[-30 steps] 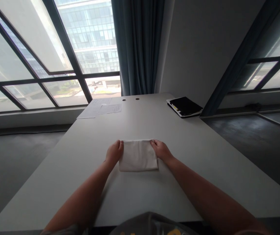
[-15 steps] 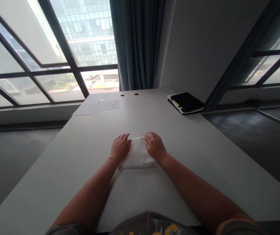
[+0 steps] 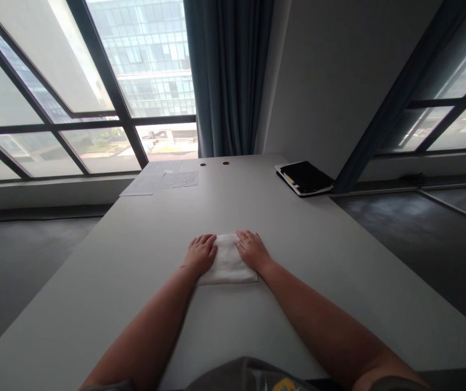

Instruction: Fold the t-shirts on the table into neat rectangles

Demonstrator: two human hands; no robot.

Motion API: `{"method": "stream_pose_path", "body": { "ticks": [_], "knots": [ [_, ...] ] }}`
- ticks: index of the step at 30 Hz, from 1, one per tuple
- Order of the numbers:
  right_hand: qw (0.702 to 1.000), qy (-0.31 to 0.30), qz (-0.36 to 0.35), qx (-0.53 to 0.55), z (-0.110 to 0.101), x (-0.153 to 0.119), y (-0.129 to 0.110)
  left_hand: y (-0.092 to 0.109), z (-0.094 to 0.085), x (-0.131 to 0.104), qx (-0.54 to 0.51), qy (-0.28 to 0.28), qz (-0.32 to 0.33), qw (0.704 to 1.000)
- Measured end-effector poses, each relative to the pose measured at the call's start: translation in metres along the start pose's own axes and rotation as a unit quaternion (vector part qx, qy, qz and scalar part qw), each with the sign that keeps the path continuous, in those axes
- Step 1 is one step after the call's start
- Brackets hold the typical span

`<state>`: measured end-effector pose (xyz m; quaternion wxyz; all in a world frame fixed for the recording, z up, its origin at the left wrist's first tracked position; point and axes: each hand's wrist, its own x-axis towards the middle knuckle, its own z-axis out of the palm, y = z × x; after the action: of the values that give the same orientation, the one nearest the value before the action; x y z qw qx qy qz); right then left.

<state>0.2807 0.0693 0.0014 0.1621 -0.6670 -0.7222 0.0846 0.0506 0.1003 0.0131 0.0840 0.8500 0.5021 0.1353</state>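
A folded white cloth lies flat on the white table, in front of my body. My left hand rests on its left edge, palm down, fingers spread a little. On the right edge lies my right hand, also palm down with its fingers extended. Both hands press on the cloth without gripping it. The cloth's middle and near edge show between the hands; its sides are partly covered by them.
Sheets of paper lie at the table's far left. A black notebook on white papers sits at the far right. Two round holes are near the far edge. Beyond stand a blue curtain and windows.
Both hands have flattened down onto the cloth, with the right one slightly further inward. The whole view has shifted a little, so the table's far end appears lower.
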Motion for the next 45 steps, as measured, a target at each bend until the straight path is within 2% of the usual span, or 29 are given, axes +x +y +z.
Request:
{"method": "stream_pose_path", "body": {
  "ticks": [6,9,11,14,19,21,24,27,30,33,35,38,40,42,45],
  "knots": [
    [0.986,0.029,-0.128,0.098,-0.004,-0.006,0.011,0.013,-0.016,-0.010,0.074,0.009,-0.004,0.997],
    [0.969,0.019,-0.192,0.157,-0.005,-0.012,0.010,0.016,-0.019,-0.014,0.083,0.011,0.035,0.996],
    [0.958,0.013,-0.203,0.203,-0.006,-0.013,0.008,0.016,-0.017,-0.014,0.068,-0.005,0.067,0.995],
    [0.937,0.007,-0.164,0.308,-0.009,-0.013,0.006,0.011,-0.013,-0.011,0.046,-0.023,0.092,0.994],
    [0.878,-0.032,0.008,0.477,-0.012,-0.015,0.008,0.006,-0.009,-0.008,0.031,-0.020,0.091,0.995],
    [0.858,-0.060,0.048,0.507,-0.016,-0.018,0.009,0.006,-0.010,-0.008,0.019,-0.022,0.079,0.996],
    [0.845,-0.111,0.063,0.520,-0.023,-0.027,0.011,0.008,-0.012,-0.008,0.012,-0.025,0.056,0.998],
    [0.830,-0.150,0.043,0.535,-0.028,-0.034,0.012,0.010,-0.012,-0.007,0.027,-0.022,0.023,0.999],
    [0.833,-0.143,0.042,0.533,-0.031,-0.035,0.015,0.011,-0.011,-0.006,0.035,-0.020,-0.001,0.999],
    [0.825,-0.119,0.082,0.546,-0.034,-0.032,0.016,0.011,-0.012,-0.005,0.029,-0.021,-0.009,0.999],
    [0.789,-0.129,0.096,0.593,-0.037,-0.029,0.015,0.011,-0.013,-0.005,0.018,-0.019,-0.004,1.000],
    [0.716,-0.161,0.099,0.672,-0.039,-0.024,0.012,0.010,-0.015,-0.005,0.001,-0.019,0.025,1.000],
    [0.691,-0.169,0.119,0.693,-0.038,-0.020,0.009,0.009,-0.014,-0.006,-0.012,-0.016,0.047,0.999],
    [0.692,-0.166,0.144,0.687,-0.036,-0.015,0.008,0.010,-0.013,-0.007,-0.028,-0.010,0.058,0.998],
    [0.713,-0.156,0.144,0.668,-0.036,-0.011,0.008,0.013,-0.014,-0.009,-0.049,-0.003,0.053,0.997]
  ]
}}
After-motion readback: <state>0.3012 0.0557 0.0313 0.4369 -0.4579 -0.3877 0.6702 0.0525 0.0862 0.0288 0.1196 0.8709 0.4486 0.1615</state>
